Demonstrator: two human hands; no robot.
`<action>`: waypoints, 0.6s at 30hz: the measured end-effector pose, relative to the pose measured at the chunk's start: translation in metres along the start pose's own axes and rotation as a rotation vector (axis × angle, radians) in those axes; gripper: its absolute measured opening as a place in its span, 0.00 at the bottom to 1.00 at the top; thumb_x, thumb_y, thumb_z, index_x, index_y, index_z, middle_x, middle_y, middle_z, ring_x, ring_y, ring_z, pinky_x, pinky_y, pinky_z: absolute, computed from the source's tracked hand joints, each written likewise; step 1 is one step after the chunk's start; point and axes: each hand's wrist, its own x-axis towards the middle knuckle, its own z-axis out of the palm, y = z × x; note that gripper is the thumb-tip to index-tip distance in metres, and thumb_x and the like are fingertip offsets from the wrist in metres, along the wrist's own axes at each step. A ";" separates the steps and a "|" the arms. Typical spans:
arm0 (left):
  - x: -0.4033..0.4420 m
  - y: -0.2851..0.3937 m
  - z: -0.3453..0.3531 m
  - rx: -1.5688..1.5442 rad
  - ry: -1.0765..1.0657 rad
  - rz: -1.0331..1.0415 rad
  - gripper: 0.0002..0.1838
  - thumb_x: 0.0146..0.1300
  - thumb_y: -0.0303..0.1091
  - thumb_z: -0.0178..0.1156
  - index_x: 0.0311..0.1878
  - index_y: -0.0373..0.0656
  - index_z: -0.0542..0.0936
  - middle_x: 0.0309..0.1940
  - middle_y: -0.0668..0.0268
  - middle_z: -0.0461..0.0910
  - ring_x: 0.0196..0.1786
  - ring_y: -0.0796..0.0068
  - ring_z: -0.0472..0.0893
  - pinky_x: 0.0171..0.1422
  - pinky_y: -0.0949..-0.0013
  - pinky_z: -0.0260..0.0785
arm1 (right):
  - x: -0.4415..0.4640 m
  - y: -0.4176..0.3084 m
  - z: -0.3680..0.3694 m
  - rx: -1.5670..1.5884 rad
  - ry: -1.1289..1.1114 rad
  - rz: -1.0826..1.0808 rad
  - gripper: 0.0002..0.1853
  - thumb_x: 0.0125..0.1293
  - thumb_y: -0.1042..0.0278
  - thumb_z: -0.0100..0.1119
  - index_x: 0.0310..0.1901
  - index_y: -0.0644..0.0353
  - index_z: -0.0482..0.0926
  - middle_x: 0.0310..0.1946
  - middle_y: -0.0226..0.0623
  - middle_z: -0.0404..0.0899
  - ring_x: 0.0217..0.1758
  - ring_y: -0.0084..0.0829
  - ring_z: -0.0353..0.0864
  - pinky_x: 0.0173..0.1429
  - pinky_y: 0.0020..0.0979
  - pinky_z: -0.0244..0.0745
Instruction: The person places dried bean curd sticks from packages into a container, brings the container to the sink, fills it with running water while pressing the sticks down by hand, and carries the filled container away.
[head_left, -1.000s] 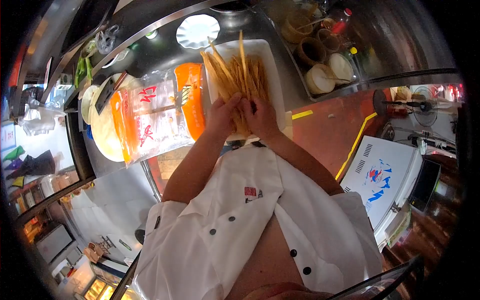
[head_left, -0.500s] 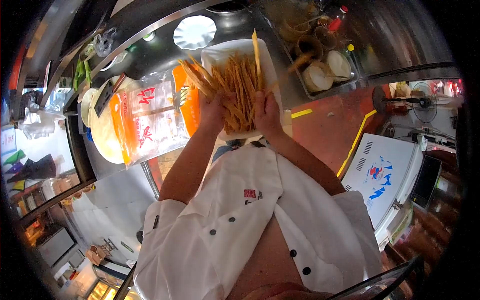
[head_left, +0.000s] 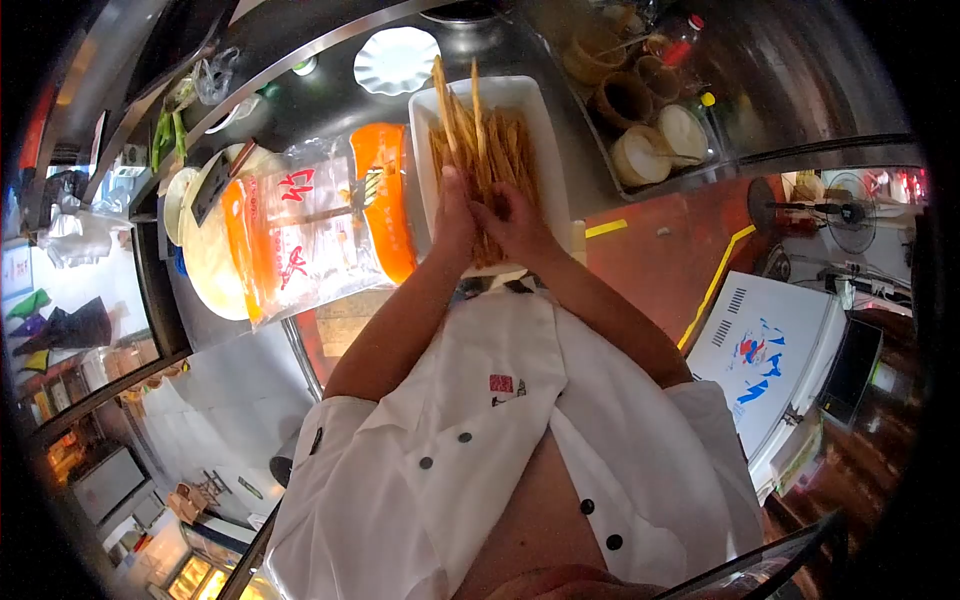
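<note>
A white rectangular tub holds many long yellow-brown dried beancurd sticks. My left hand is closed around some of them over the tub's near part, thumb along the sticks. Beside it, nearly touching, my right hand curls its fingers around sticks too. Two long sticks rise past the tub's far rim from between my hands. Exactly which sticks each hand grips is partly hidden. Left of the tub lies an orange and clear plastic bag with red characters.
Behind the tub is a white fluted plate. A round cutting board with a cleaver lies under and beside the bag. At right, a tray holds several jars and pots. A white chest stands on the floor.
My hands have come together over the tub. The sticks that fanned out from my left hand to the left now stand more upright within the tub's width.
</note>
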 end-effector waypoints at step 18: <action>-0.014 0.015 0.020 -0.105 0.137 0.019 0.16 0.72 0.32 0.59 0.59 0.37 0.74 0.53 0.61 0.80 0.52 0.70 0.80 0.58 0.68 0.75 | 0.001 -0.005 0.011 0.210 0.151 0.115 0.22 0.74 0.55 0.54 0.54 0.69 0.77 0.47 0.52 0.83 0.51 0.46 0.82 0.58 0.41 0.74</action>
